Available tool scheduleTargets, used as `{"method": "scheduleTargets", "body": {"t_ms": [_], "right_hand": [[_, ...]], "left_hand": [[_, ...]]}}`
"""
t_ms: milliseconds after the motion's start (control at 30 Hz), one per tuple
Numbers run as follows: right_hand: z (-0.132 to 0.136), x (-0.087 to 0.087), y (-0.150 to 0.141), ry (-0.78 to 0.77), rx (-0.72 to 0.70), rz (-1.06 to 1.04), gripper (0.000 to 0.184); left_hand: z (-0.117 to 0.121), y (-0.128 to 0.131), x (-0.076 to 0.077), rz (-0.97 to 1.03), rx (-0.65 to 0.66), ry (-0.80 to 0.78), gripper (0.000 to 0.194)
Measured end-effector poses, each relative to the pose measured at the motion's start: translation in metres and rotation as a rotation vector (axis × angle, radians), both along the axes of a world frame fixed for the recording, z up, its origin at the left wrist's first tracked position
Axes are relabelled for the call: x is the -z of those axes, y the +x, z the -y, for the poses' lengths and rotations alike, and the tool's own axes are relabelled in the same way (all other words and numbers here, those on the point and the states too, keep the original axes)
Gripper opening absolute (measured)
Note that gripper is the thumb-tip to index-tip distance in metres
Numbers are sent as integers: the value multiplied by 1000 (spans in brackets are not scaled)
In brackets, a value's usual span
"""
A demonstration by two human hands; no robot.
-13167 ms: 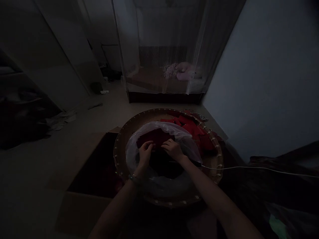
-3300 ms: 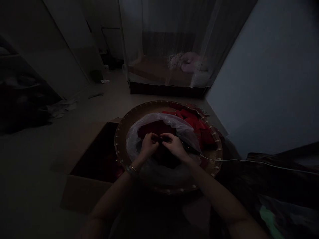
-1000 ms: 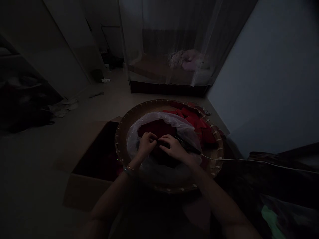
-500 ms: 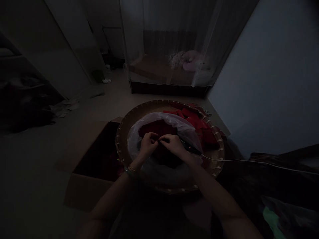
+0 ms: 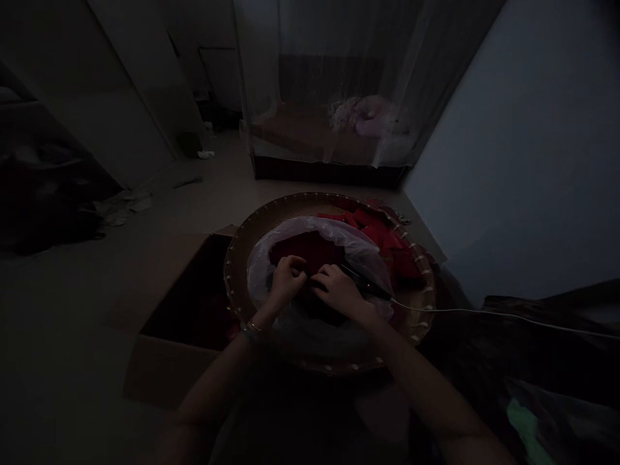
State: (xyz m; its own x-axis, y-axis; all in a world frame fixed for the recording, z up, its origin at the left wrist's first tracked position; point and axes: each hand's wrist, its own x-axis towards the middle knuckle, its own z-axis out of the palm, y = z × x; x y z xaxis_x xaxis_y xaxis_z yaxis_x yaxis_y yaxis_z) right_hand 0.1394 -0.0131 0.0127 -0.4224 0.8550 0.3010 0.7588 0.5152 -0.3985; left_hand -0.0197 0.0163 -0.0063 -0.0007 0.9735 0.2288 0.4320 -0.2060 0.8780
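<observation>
Both hands are over a white plastic bag point(image 5: 261, 255) whose mouth lies open, with dark red contents point(image 5: 310, 245) inside. My left hand point(image 5: 289, 281) is closed, thumb and fingers pinched on something too small and dark to make out. Close beside it, my right hand point(image 5: 339, 287) has its fingers bent, their tips near the left fingertips; what they hold, if anything, is hidden. A black tool with a small red light point(image 5: 375, 289) and a white cord lies just right of my right hand. All this rests in a round woven bamboo tray point(image 5: 235, 278).
Red folded pieces point(image 5: 382, 236) are heaped on the tray's right side. An open cardboard box point(image 5: 165, 361) stands at the left. The white cord point(image 5: 484, 313) runs off to the right. A netted bed point(image 5: 329, 145) is behind, a pale wall point(image 5: 523, 161) at the right.
My right hand has turned slightly and its fingers have shifted a little away from the left fingertips. My left hand stays almost in place. The view has shifted very slightly.
</observation>
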Motion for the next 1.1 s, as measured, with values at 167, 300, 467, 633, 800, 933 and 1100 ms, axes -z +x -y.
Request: {"method": "scheduleTargets", "body": {"t_ms": [167, 300, 467, 633, 800, 933, 1100], "right_hand": [[-16, -7, 17, -153, 113, -308, 16], [-23, -20, 33, -288, 144, -521, 23], [-22, -19, 34, -333, 220, -540, 31], [-23, -11, 31, -383, 272, -573, 34], [-24, -9, 31, -369, 283, -628, 31], [-25, -8, 31, -395, 236, -601, 28], [-22, 2, 25, -434, 252, -774, 53]], "left_hand": [[-3, -6, -2, 104, 143, -53, 53], [-2, -11, 0, 212, 474, -375, 49], [5, -1, 4, 205, 411, -455, 34], [15, 4, -1, 250, 468, -527, 34], [17, 4, -4, 243, 392, -408, 38], [14, 9, -3, 310, 277, -382, 36], [13, 14, -2, 480, 173, -487, 35]]}}
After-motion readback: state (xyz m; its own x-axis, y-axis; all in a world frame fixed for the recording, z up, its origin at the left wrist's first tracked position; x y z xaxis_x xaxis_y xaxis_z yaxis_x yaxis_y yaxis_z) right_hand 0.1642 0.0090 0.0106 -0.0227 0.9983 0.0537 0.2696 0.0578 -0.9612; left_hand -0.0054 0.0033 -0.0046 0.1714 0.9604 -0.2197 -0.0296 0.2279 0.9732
